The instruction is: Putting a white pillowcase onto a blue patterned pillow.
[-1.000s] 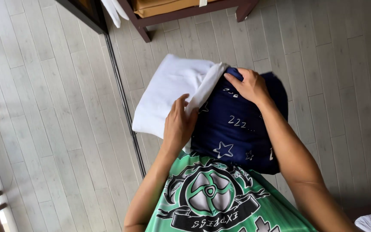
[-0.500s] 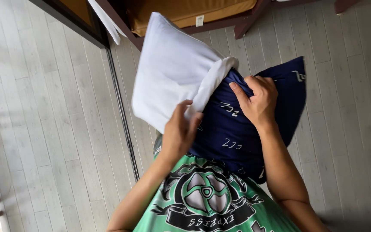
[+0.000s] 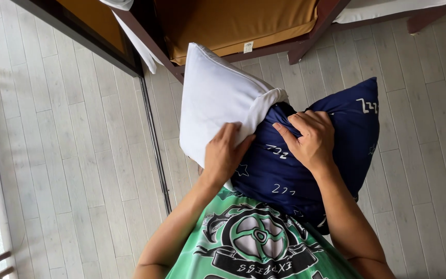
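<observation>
The left hand [image 3: 225, 155] is closed on the edge of the white pillow [image 3: 218, 98], right where it goes into the dark blue pillowcase [image 3: 311, 155]. The right hand [image 3: 311, 139] is closed too, bunching up the blue cloth at the mouth of the case. Both hands are close together, near the person's chest. The pillow sticks out far and to the left, away from the hands, and its long side points up and away. The case hangs to the right and down over the green shirt [image 3: 256, 248]. Below is a pale wood floor [image 3: 73, 155]. Far off stands a brown cushion [image 3: 233, 20] on a dark wood frame [image 3: 305, 49].
</observation>
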